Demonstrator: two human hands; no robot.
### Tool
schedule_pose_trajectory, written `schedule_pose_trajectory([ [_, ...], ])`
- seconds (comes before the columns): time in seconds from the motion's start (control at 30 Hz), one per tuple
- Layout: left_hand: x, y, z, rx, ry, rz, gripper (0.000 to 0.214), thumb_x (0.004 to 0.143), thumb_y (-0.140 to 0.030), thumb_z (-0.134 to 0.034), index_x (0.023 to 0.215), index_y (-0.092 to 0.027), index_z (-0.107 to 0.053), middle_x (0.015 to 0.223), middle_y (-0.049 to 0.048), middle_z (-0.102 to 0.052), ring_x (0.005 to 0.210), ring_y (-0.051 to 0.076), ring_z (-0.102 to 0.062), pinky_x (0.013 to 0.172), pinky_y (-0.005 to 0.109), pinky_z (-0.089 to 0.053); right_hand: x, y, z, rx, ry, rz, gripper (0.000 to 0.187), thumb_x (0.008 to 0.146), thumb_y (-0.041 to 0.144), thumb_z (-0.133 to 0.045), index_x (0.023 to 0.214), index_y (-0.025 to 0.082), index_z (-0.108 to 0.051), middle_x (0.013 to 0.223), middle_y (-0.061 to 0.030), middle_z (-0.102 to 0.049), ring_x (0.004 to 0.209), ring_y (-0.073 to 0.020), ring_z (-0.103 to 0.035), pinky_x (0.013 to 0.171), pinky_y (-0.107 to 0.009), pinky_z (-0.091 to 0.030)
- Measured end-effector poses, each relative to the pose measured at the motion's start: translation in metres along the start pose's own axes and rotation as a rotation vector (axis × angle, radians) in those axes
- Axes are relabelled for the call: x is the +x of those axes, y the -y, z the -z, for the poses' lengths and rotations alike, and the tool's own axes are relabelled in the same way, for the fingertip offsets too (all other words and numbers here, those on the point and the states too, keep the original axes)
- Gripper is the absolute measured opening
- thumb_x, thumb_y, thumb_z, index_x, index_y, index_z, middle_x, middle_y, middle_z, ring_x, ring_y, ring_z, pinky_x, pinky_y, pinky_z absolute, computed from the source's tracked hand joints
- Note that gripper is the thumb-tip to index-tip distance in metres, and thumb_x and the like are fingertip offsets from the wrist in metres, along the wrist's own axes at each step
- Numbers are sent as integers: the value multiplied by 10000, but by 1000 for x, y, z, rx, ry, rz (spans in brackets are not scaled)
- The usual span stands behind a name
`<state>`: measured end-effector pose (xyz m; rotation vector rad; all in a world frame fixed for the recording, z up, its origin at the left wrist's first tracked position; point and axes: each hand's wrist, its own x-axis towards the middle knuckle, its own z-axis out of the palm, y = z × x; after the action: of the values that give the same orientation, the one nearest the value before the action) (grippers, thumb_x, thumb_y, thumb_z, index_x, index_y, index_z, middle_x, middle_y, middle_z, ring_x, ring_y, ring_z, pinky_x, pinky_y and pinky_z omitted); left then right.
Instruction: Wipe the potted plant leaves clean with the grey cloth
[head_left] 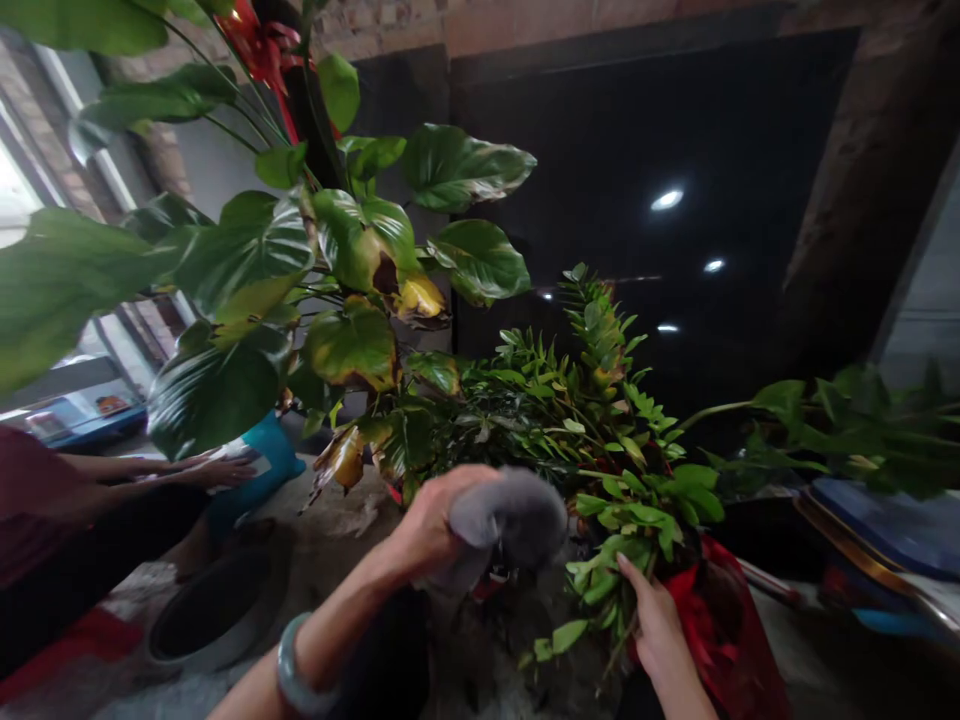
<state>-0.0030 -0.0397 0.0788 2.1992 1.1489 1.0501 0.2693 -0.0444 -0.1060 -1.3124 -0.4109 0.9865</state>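
I see a large broad-leaved plant (some leaves go yellow) behind a bushy ZZ plant. The left hand is clenched around a grey fluffy cloth, just beside the ZZ leaves. The right hand grasps a ZZ stem above a red container.

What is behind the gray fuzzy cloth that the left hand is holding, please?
Leafy green ZZ plant stems stand behind the gray fuzzy cloth in the left hand. Whatever the cloth directly covers cannot be seen.
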Motion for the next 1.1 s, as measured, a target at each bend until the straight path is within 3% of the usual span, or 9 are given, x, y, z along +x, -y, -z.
schedule_pose_trajectory([
  [0.13, 20, 13, 5, 97, -361, -9, 303, 728, -222, -511, 989, -205, -664, 1087, 48, -680, 1006, 213, -617, 893, 338, -484, -4, 6, -6, 2, -38, -53, 509, 415, 471, -778, 814, 179, -658, 801, -50, -728, 910, -304, -652, 696, -361, -538],
  [0.2, 9, 28, -11, 114, -267, -29, 328, 677, -190, -525, 970, -204, -669, 1054, 55, -694, 990, 218, -630, 871, 333, -497, -6, 7, -9, 11, -25, -61, 515, 408, 471, -775, 810, 173, -655, 817, -56, -728, 941, -310, -644, 727, -368, -536],
  [0.3, -25, 41, -32, 97, 100, -81, 463, 588, -138, -548, 1026, -234, -663, 1050, 45, -707, 978, 216, -647, 852, 309, -511, -9, 8, -8, 10, 8, -80, 514, 400, 459, -779, 800, 162, -655, 791, -65, -725, 935, -322, -646, 726, -383, -537],
  [0.37, -41, 39, -30, 66, 160, -128, 515, 568, -130, -558, 1063, -236, -652, 1078, 51, -701, 1006, 221, -639, 876, 311, -505, -10, 9, -6, -1, 15, -90, 509, 386, 450, -784, 783, 158, -657, 764, -70, -720, 917, -332, -649, 716, -394, -537],
  [0.57, -7, 33, 15, 127, -481, 33, 323, 718, -213, -519, 1005, -205, -665, 1086, 60, -691, 1023, 212, -622, 922, 345, -485, -8, 12, -8, 0, -19, -64, 519, 362, 454, -768, 788, 177, -659, 825, -47, -719, 999, -311, -613, 805, -363, -501],
  [0.63, 1, 42, 16, 184, -554, 161, 359, 694, -192, -515, 1022, -219, -659, 1108, 43, -683, 1037, 219, -616, 918, 352, -483, -9, 13, -11, -5, -19, -59, 509, 370, 460, -766, 776, 173, -658, 807, -49, -716, 979, -315, -617, 797, -374, -501],
  [0.77, -25, 62, -6, 208, -234, 385, 435, 584, -141, -548, 991, -233, -671, 1023, 21, -715, 960, 245, -651, 857, 342, -503, -17, 16, -9, -18, -16, -54, 511, 383, 477, -772, 784, 181, -658, 794, -35, -714, 984, -324, -610, 811, -396, -487],
  [0.87, -53, 63, -8, 92, -43, 275, 383, 603, -162, -549, 955, -237, -680, 984, 1, -724, 900, 211, -660, 815, 285, -515, -24, 20, -4, 0, 1, -90, 523, 383, 476, -773, 814, 203, -659, 833, -18, -721, 1048, -320, -583, 861, -389, -461],
  [1.1, -6, 39, 49, 203, -608, 157, 360, 713, -202, -516, 1048, -181, -648, 1085, 67, -689, 1020, 238, -618, 903, 371, -493, -23, 19, -6, 32, 30, -66, 490, 391, 452, -769, 811, 223, -665, 885, -4, -722, 1141, -314, -530, 948, -385, -411],
])
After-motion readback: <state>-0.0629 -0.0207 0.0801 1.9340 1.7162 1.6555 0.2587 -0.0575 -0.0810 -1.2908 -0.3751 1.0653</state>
